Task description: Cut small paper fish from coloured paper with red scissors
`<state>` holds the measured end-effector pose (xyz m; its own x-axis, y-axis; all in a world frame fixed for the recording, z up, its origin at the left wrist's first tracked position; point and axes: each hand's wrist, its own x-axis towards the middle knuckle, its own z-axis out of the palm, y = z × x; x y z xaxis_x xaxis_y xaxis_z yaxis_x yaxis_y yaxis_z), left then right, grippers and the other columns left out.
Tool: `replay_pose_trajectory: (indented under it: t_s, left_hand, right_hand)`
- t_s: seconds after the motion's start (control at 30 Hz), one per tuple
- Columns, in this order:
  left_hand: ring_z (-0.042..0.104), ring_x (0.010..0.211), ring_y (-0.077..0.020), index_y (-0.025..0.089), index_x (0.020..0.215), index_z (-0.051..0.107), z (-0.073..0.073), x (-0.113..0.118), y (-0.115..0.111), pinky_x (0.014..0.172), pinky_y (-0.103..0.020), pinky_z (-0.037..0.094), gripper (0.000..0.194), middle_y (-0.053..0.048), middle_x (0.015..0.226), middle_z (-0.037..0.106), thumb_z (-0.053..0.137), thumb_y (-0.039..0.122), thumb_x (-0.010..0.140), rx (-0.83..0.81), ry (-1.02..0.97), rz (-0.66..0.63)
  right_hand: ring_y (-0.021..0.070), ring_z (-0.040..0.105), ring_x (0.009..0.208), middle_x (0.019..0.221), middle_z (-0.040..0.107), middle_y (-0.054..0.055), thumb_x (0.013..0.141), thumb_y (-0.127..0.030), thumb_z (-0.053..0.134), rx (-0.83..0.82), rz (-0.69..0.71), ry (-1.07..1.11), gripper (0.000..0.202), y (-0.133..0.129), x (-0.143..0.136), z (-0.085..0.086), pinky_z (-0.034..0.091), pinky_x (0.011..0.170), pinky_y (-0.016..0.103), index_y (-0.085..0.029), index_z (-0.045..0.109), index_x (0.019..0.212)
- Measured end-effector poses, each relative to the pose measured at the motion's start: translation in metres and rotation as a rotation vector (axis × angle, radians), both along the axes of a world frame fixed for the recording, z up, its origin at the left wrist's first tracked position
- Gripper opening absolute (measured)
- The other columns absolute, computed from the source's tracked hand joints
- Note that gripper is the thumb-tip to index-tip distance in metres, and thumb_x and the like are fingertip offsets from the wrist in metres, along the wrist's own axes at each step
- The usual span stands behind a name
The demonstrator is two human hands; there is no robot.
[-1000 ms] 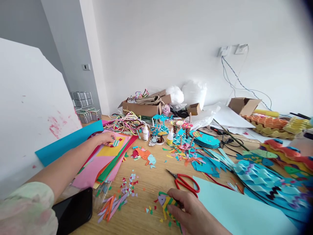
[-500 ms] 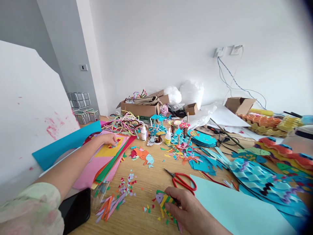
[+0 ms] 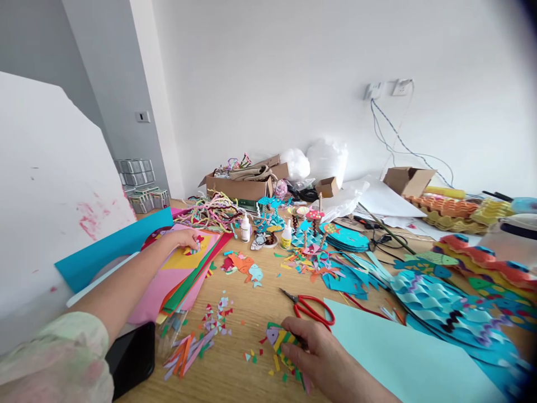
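Note:
My right hand point(image 3: 312, 347), its fingers closed, grips a paper fish point(image 3: 277, 338) with a lilac head, a green fin and yellow-green stripes, low over the table. Something dark shows between the fingers, too hidden to name. Stretched out to the left, my left hand point(image 3: 182, 239) pinches a small patterned paper fish point(image 3: 193, 246) above yellow paper point(image 3: 178, 258), on a stack of coloured sheets. Red-handled scissors point(image 3: 312, 310) lie just beyond my right hand. Orange and light-blue paper fish point(image 3: 245, 266) rest mid-table.
Paper snippets point(image 3: 216, 319) and strips point(image 3: 184, 355) are strewn over the wood. Two glue bottles point(image 3: 245, 228) stand behind. A black phone point(image 3: 132, 358) lies under my left forearm. Light-blue paper point(image 3: 403, 350) and blue wave-patterned crafts point(image 3: 436, 302) fill the right side. Cardboard boxes point(image 3: 239, 187) line the wall.
The view has shifted very slightly. Both hands keep almost the same place and grip.

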<state>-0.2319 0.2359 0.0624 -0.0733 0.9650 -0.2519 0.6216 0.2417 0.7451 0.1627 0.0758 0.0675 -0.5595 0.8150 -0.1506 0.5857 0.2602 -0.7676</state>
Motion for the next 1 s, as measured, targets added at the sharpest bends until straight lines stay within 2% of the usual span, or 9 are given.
replay_pose_trajectory:
  t_s: [0.13,0.23,0.33,0.43,0.57,0.73,0.87,1.0]
  left_hand:
    - [0.057,0.092,-0.0202,0.015,0.111,0.052,0.007,0.005,-0.008,0.076,-0.04,0.05,0.03,-0.008,0.11,0.056,0.053,0.03,0.085,-0.085,0.018,0.076]
    - [0.058,0.088,-0.0185,0.015,0.109,0.053,0.019,0.016,-0.017,0.073,-0.037,0.05,0.028,-0.007,0.106,0.057,0.053,0.03,0.085,-0.055,-0.044,0.095]
    - [0.058,0.074,-0.0138,0.013,0.099,0.056,0.034,0.041,-0.029,0.064,-0.031,0.05,0.021,-0.004,0.093,0.059,0.053,0.028,0.085,0.032,-0.169,0.073]
    - [0.054,0.061,-0.0091,0.014,0.081,0.055,0.048,0.079,-0.044,0.057,-0.023,0.045,0.012,0.002,0.072,0.057,0.061,0.023,0.077,0.136,-0.333,0.028]
    - [0.052,0.055,-0.0084,0.016,0.072,0.052,0.057,0.133,-0.068,0.055,-0.022,0.042,0.019,0.004,0.063,0.056,0.068,0.023,0.066,0.185,-0.526,-0.045]
    - [0.056,0.058,-0.0117,0.017,0.073,0.056,0.056,0.184,-0.093,0.058,-0.025,0.044,0.02,0.0,0.068,0.061,0.069,0.026,0.061,0.178,-0.682,-0.109]
    - [0.059,0.067,-0.0149,0.018,0.074,0.06,0.053,0.206,-0.107,0.061,-0.026,0.045,0.02,-0.003,0.074,0.063,0.07,0.026,0.059,0.158,-0.756,-0.141]
    - [0.059,0.068,-0.0145,0.018,0.079,0.062,0.053,0.21,-0.115,0.061,-0.026,0.045,0.023,-0.004,0.08,0.064,0.071,0.027,0.059,0.153,-0.801,-0.137]
  right_hand:
    - [0.0087,0.041,0.051,0.056,0.043,-0.004,0.073,-0.023,0.049,-0.023,-0.05,0.105,0.009,0.004,0.0,-0.006,0.028,0.045,0.019,-0.018,0.054,0.069]
    - [0.0087,0.042,0.05,0.056,0.044,-0.005,0.072,-0.035,0.052,-0.156,-0.09,0.329,0.017,0.006,-0.001,-0.008,0.029,0.045,0.019,-0.018,0.053,0.07]
    - [0.0083,0.045,0.049,0.061,0.049,-0.005,0.069,-0.043,0.055,-0.333,-0.143,0.55,0.027,0.005,-0.003,-0.001,0.031,0.045,0.019,-0.018,0.053,0.078]
    - [0.0075,0.046,0.045,0.062,0.051,-0.006,0.066,-0.042,0.061,-0.417,-0.207,0.702,0.029,0.003,-0.005,0.008,0.031,0.044,0.02,-0.018,0.052,0.08]
    - [0.0066,0.045,0.041,0.057,0.05,-0.007,0.061,-0.037,0.068,-0.424,-0.24,0.837,0.028,0.007,-0.013,0.017,0.028,0.04,0.019,-0.018,0.05,0.073]
    - [0.0069,0.046,0.05,0.062,0.056,-0.005,0.056,-0.028,0.071,-0.341,-0.264,1.012,0.026,0.025,-0.031,0.028,0.033,0.045,0.018,-0.016,0.056,0.073]
    - [0.0074,0.048,0.052,0.065,0.059,-0.004,0.052,-0.026,0.073,-0.267,-0.336,1.073,0.031,0.037,-0.043,0.03,0.033,0.045,0.018,-0.017,0.057,0.077]
    - [0.0083,0.05,0.053,0.066,0.058,-0.004,0.054,-0.026,0.072,-0.217,-0.439,1.048,0.031,0.043,-0.047,0.028,0.034,0.044,0.018,-0.018,0.055,0.078]
